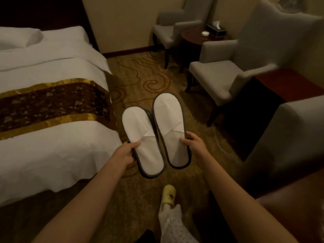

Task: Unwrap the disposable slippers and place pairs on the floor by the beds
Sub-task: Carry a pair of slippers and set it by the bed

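Note:
Two white disposable slippers with dark edging are held side by side in the air above the patterned carpet, toes pointing away from me. My left hand point(127, 153) grips the left slipper point(140, 134) at its outer edge near the heel. My right hand point(194, 143) grips the right slipper point(170, 127) at its outer edge. No wrapper shows on either slipper. The bed point(52, 155), white with a gold and brown runner, stands to the left, its side close to the slippers.
Two grey armchairs point(228, 74) and a round dark side table point(194, 41) with a tissue box stand at the back right. Another grey upholstered piece point(289, 134) is at the right. My foot in a yellow clog point(168, 194) is on the carpet point(143, 79) below.

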The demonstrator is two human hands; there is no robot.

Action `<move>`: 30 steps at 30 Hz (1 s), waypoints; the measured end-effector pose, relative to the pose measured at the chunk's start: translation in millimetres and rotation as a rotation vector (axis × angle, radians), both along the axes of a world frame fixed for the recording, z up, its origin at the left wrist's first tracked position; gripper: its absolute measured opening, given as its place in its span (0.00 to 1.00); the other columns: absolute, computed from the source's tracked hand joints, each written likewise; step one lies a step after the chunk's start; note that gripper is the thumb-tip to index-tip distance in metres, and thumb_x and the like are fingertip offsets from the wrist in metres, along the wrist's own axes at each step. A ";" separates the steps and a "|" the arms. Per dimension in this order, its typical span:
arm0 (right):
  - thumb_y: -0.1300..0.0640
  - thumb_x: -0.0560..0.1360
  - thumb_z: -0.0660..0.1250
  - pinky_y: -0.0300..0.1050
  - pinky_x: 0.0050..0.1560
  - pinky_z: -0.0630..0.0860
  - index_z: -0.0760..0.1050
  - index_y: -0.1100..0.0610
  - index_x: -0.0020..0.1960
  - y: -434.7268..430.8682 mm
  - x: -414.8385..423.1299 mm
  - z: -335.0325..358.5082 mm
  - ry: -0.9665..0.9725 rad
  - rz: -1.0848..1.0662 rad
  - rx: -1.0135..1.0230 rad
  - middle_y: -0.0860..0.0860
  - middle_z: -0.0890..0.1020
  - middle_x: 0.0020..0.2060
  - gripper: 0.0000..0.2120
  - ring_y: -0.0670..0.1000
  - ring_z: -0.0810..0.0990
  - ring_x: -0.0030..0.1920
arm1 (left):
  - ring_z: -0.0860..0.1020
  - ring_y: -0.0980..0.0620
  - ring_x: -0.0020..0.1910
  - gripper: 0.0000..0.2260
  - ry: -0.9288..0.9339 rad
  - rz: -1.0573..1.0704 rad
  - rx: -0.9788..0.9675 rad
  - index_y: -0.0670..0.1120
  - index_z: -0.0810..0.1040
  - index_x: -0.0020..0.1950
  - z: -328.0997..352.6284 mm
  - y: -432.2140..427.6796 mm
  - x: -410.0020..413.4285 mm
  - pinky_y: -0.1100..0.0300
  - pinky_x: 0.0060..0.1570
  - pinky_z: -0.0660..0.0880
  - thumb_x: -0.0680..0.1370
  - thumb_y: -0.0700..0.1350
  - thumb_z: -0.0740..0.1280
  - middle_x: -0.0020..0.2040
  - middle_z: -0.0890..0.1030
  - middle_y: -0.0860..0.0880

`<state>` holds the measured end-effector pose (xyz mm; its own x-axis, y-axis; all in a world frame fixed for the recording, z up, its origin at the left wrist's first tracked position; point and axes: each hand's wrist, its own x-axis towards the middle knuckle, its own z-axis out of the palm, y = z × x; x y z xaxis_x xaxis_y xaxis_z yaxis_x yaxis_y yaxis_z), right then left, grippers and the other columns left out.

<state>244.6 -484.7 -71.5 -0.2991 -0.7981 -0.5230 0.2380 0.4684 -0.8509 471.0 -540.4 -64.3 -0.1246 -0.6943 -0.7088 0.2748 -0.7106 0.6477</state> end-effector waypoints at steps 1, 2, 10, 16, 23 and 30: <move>0.57 0.75 0.66 0.40 0.36 0.69 0.69 0.54 0.67 -18.9 -1.3 -6.3 0.015 0.024 0.008 0.45 0.74 0.48 0.21 0.45 0.73 0.43 | 0.71 0.40 0.67 0.21 -0.011 0.000 0.013 0.41 0.67 0.70 -5.2 -15.4 -0.6 0.49 0.57 0.72 0.77 0.34 0.64 0.68 0.73 0.40; 0.58 0.75 0.66 0.41 0.37 0.70 0.69 0.54 0.67 -38.7 -2.8 -11.5 0.020 0.041 0.016 0.46 0.75 0.50 0.21 0.45 0.73 0.43 | 0.71 0.40 0.67 0.20 -0.024 -0.001 0.020 0.41 0.68 0.69 -9.2 -31.9 -1.7 0.49 0.58 0.72 0.77 0.34 0.64 0.68 0.73 0.39; 0.61 0.76 0.64 0.45 0.43 0.77 0.74 0.59 0.61 -203.4 -13.2 -33.8 -0.010 0.158 0.026 0.54 0.80 0.52 0.13 0.50 0.79 0.45 | 0.76 0.46 0.47 0.18 -0.081 0.025 0.020 0.40 0.70 0.67 -29.9 -179.9 -21.4 0.50 0.56 0.72 0.77 0.35 0.64 0.65 0.75 0.39; 0.60 0.77 0.63 0.52 0.54 0.77 0.74 0.60 0.62 -318.1 -15.1 -40.1 0.060 0.260 0.042 0.57 0.79 0.55 0.14 0.56 0.79 0.52 | 0.76 0.43 0.51 0.19 -0.042 0.173 0.061 0.38 0.70 0.68 -32.5 -279.0 -25.5 0.48 0.57 0.72 0.77 0.34 0.64 0.65 0.75 0.37; 0.60 0.76 0.64 0.43 0.44 0.76 0.74 0.60 0.63 -467.3 -25.1 -51.2 0.099 0.370 0.052 0.53 0.79 0.52 0.15 0.51 0.78 0.47 | 0.77 0.41 0.55 0.17 -0.040 0.252 0.070 0.38 0.72 0.66 -47.3 -415.1 -33.7 0.48 0.55 0.72 0.76 0.34 0.65 0.66 0.74 0.37; 0.62 0.75 0.65 0.52 0.52 0.78 0.75 0.60 0.60 -619.5 -47.3 -51.2 0.131 0.433 0.105 0.58 0.80 0.53 0.14 0.54 0.79 0.48 | 0.77 0.45 0.43 0.18 0.006 0.270 0.144 0.38 0.71 0.67 -51.1 -560.0 -50.0 0.47 0.54 0.72 0.76 0.35 0.65 0.58 0.79 0.38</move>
